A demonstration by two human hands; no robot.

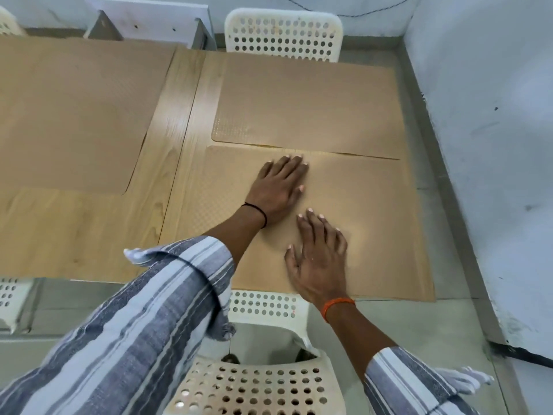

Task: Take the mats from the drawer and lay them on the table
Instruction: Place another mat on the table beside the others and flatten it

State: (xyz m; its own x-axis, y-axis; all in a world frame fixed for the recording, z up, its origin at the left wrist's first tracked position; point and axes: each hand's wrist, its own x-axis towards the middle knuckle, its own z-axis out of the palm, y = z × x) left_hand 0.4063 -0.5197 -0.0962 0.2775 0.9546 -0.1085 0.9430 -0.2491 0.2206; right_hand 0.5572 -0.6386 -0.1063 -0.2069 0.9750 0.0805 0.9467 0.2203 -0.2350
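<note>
Mats cover the wooden desk (179, 121): I count 3. My left hand (279, 187) and right hand (321, 262) both press flat, fingers spread, gripping nothing, on the near mat (374, 229). A second mat (308, 106) lies just beyond it, edges meeting. A third mat (68, 115) lies well to the left.

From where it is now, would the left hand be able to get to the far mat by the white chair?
Probably yes: the left hand lies flat on the near mat, fingertips almost at the far mat, with nothing between them.
</note>
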